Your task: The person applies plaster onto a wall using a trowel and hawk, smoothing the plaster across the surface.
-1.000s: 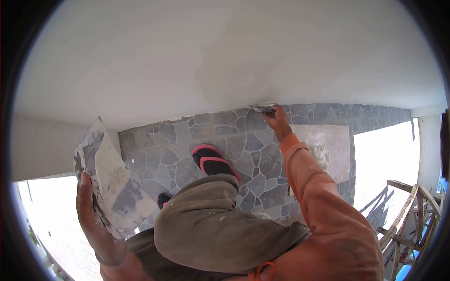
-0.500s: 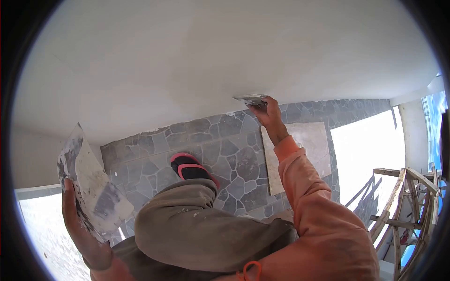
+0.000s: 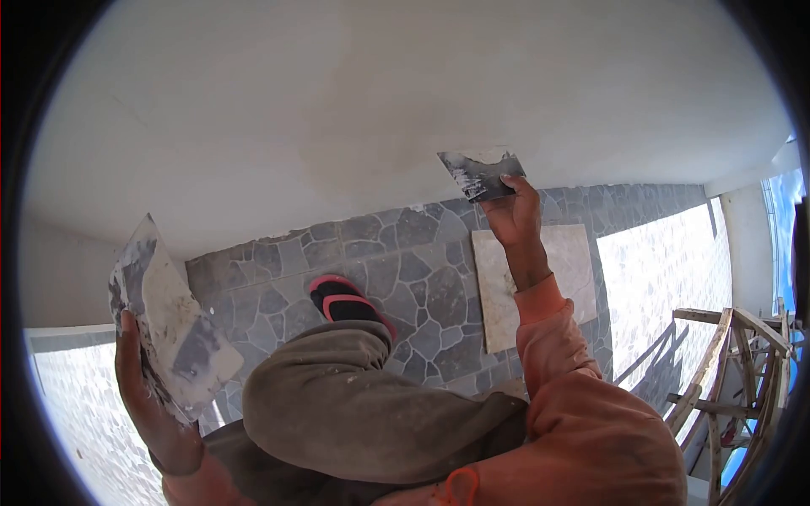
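Note:
My right hand point(image 3: 516, 211) grips a flat dark scraper blade point(image 3: 483, 174) smeared with white paste, its broad face showing. The blade is close to the lower part of the pale wall point(image 3: 380, 84); whether it touches cannot be told. At the left, my left hand point(image 3: 145, 392) holds a wide, plate-like board point(image 3: 173, 329) coated with white and grey paste, its pointed corner upward. A darker, damp-looking patch lies on the wall between the two tools.
Below the wall runs a grey stone-patterned floor point(image 3: 430, 295). A square pale slab point(image 3: 540, 282) lies on it under my right forearm. My foot in a black and pink sandal point(image 3: 346, 305) is at the centre. Wooden scaffolding point(image 3: 742, 371) stands at the right.
My right hand has moved slightly right, and the scraper has tilted so that its broad face shows. The left hand and board have shifted only slightly.

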